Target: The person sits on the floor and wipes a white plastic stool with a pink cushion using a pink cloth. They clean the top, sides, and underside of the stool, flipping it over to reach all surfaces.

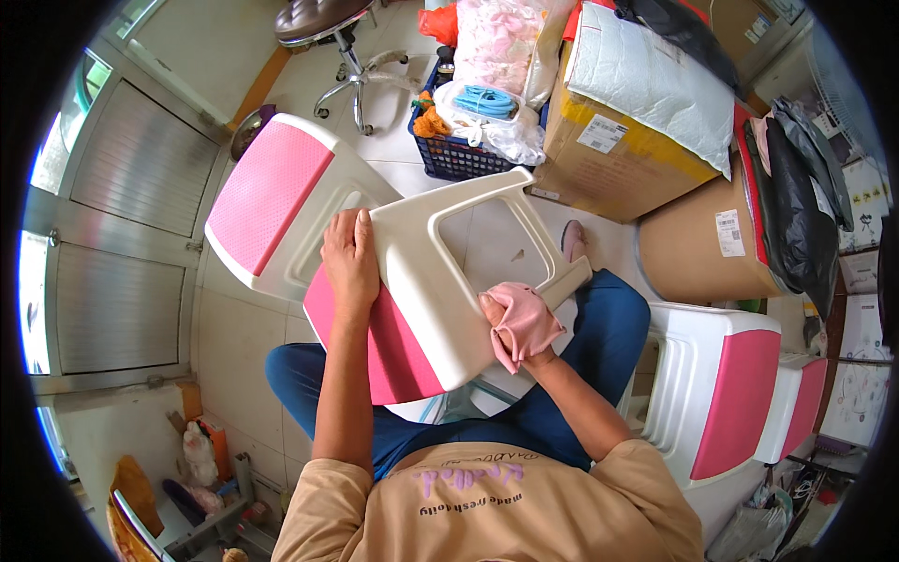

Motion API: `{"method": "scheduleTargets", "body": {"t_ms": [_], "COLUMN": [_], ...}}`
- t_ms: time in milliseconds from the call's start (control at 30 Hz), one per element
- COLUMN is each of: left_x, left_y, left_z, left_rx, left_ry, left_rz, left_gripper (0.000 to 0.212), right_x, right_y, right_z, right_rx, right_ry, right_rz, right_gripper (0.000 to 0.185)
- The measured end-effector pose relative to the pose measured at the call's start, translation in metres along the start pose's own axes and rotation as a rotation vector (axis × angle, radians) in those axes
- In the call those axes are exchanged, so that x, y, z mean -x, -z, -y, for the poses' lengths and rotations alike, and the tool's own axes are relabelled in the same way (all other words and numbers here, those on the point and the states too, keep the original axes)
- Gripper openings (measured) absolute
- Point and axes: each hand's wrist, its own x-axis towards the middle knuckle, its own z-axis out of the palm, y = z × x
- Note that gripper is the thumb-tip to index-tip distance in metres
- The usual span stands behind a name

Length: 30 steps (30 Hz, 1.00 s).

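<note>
A white plastic stool with a pink textured seat [421, 288] lies tilted across my lap, its open legs pointing up and to the right. My left hand [351, 260] rests on its edge where the seat meets the white side, thumb on the white plastic. My right hand [495, 316] holds a pink cloth [525, 324] against the stool's lower right side; the cloth hides most of its fingers. A second white stool with a pink seat [274, 190] lies on the floor just beyond my left hand.
More pink-and-white stools [737, 393] stand at my right. Ahead are a blue basket [463, 158] of goods, a large cardboard box [597, 154] and a wheeled swivel stool [348, 63]. A round cardboard drum [702, 239] stands front right; a metal door [126, 232] is at the left.
</note>
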Motion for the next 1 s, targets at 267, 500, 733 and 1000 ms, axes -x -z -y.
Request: {"method": "scheduleTargets", "body": {"t_ms": [267,500,733,1000], "left_x": [-0.020,-0.031,-0.036,-0.025], "left_y": [0.017,0.005,-0.022,-0.011], "left_z": [0.033,0.051,0.046,0.055], "left_rx": [0.282,0.209,0.107,0.264], "left_ry": [0.181,0.168,0.113,0.178], "left_rz": [0.150,0.106,0.065,0.054], "left_gripper": [0.031,0.035,0.044,0.045], "right_x": [0.000,-0.054,-0.144,-0.084], "right_y": [-0.034,-0.042,-0.111,-0.061], "right_z": [0.045,0.050,-0.054,0.050], "right_rx": [0.233,0.256,0.911,0.180], "right_ry": [0.112,0.355,0.636,0.533], "right_rz": [0.024,0.335,0.399,0.497], "right_gripper": [0.038,0.054,0.050,0.049]}}
